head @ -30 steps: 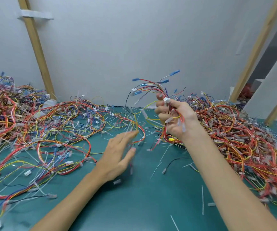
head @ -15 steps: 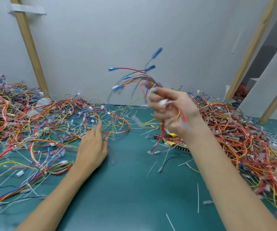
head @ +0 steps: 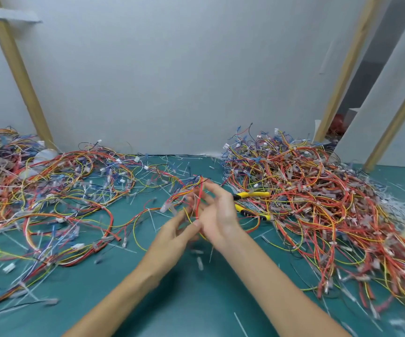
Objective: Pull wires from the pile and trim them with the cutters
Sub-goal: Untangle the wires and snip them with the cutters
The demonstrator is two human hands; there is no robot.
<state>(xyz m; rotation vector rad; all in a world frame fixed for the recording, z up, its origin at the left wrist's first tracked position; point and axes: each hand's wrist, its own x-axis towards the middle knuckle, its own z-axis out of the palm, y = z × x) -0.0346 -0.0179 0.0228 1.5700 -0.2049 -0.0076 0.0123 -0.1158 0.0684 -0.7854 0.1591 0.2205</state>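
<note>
My left grip (head: 172, 237) pinches the wire bundle (head: 198, 194) over the worktop (head: 196, 300). My right grip (head: 217, 211) touches it, whether grasping I cannot tell. Yellow-handled cutters (head: 251, 194) lie just beside.

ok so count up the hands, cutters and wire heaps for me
hands: 2, left hand and right hand
cutters: 1
wire heaps: 2, left heap and right heap
total: 5
</note>
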